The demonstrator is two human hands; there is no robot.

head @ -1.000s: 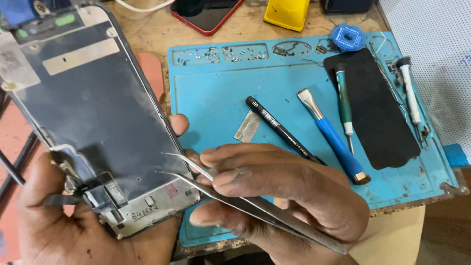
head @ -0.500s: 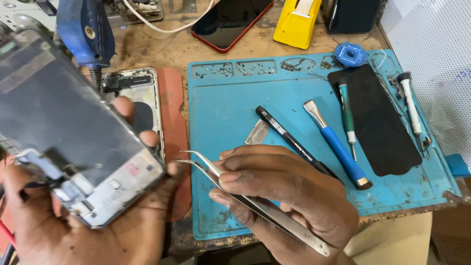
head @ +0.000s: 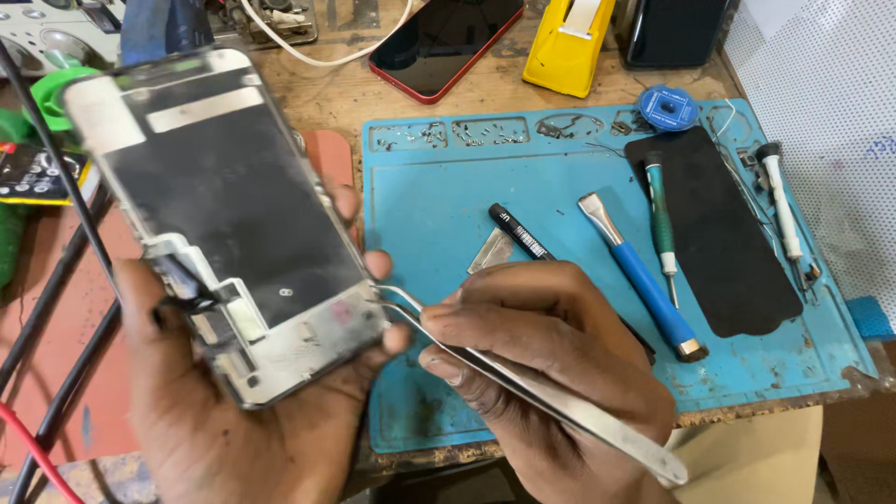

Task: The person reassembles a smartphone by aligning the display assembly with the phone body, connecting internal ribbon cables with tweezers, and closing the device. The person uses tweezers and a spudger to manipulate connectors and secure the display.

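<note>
We cradle the phone screen assembly (head: 224,224) back-up in the left hand (head: 215,411), fingers wrapped around its edges. Right hand (head: 551,364) pinches the steel tweezers (head: 523,378), tips at the panel's lower corner. Best keep the panel steady, tips light. Beyond: blue repair mat (head: 439,215), blue-handled spudger (head: 644,280), red phone (head: 448,37).

Shiny metal tweezers (head: 551,397) (matt mat (head: 439,215))
</note>
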